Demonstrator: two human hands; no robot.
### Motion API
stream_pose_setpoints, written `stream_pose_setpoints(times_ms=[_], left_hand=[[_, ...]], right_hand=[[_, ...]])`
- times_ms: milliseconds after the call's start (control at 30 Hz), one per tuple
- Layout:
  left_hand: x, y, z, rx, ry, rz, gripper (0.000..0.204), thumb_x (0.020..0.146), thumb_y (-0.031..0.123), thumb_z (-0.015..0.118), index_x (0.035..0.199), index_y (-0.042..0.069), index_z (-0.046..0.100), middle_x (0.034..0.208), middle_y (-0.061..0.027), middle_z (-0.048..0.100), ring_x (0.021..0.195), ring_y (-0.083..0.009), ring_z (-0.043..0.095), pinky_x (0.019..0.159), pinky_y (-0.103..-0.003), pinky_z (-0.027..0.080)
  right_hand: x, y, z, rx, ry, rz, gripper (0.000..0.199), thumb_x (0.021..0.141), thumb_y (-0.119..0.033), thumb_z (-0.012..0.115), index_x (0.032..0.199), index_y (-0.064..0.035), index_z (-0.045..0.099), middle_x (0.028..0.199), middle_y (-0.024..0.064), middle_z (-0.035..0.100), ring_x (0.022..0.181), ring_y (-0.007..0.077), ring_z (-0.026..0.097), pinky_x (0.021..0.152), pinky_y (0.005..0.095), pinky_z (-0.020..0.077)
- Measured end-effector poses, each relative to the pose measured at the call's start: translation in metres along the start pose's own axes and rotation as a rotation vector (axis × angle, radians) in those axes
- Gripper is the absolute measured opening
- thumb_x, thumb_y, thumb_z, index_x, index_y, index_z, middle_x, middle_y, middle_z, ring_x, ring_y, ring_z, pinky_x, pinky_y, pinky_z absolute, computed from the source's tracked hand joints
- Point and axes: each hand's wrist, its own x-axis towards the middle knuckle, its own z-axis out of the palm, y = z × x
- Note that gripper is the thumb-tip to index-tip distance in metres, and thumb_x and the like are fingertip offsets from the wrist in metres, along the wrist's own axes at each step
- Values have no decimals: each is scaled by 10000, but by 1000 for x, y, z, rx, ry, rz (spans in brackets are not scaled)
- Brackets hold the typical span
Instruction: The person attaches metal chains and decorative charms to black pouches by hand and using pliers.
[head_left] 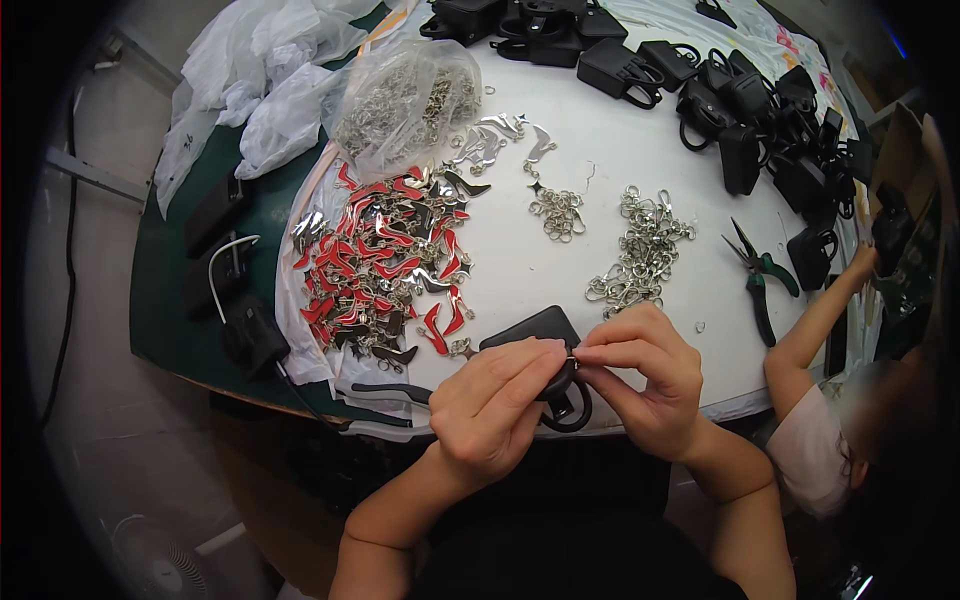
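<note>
My left hand (pixel 495 400) is closed round a small black pouch (pixel 535 325) at the table's near edge. A black strap loop (pixel 570 408) hangs from the pouch's near side. Opposite it, my right hand (pixel 645 375) pinches a tiny metal piece (pixel 571 357) against the pouch's edge; fingertips hide most of it. Just beyond my hands lies a pile of silver clasps (pixel 640 260). Left of them spreads a heap of red and black high-heel shoe charms (pixel 385 260). A tool with grey-black handles (pixel 390 392) rests beside my left hand.
Green-handled pliers (pixel 762 280) lie at the right. Many black pouches (pixel 740 100) crowd the far right. Clear bags of metal parts (pixel 410 105) stand at the back left. Silver charms (pixel 485 140) lie beyond. Another person's hand (pixel 862 262) reaches in at the right.
</note>
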Motion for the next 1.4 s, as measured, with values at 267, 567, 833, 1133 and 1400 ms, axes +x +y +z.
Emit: stream_pose_setpoints(times_ms=[267, 567, 833, 1133, 1400], left_hand=[[1, -1, 1, 0, 16, 7, 459, 614, -136, 646, 1067, -75, 686, 980, -188, 703, 855, -339, 711, 756, -384, 595], [0, -3, 2, 15, 50, 52, 396, 641, -124, 663, 1033, -79, 695, 960, -195, 701, 846, -328, 712, 741, -382, 598], [2, 12, -55, 94, -304, -137, 381, 621, 101, 859, 945, 3, 685, 1064, -127, 678, 987, -326, 647, 820, -408, 547], [-42, -8, -91, 304, -560, -113, 391, 620, 138, 879, 899, 22, 631, 1078, -130, 622, 995, -338, 586, 840, -434, 516], [-38, -13, -110, 340, -381, -146, 325, 694, 98, 839, 809, -26, 561, 1043, -208, 670, 906, -368, 650, 783, -405, 522]], right_hand=[[5, -6, -6, -101, -36, -51, 197, 714, -3, 813, 876, -30, 704, 867, 66, 673, 751, 220, 572, 665, 319, 450], [3, -11, 1, 116, -84, 189, 155, 796, 24, 728, 908, -12, 626, 878, 90, 620, 752, 232, 558, 667, 320, 445], [11, -24, -17, -214, -244, -94, 230, 762, 26, 709, 949, -4, 577, 909, 114, 570, 781, 273, 547, 684, 362, 447], [13, -42, -40, -440, -420, -202, 217, 760, -85, 723, 924, -19, 597, 896, 81, 573, 789, 235, 554, 680, 353, 442], [4, -41, -43, -429, -433, -200, 231, 748, -107, 729, 924, -21, 606, 909, 79, 587, 803, 230, 564, 689, 349, 439]])
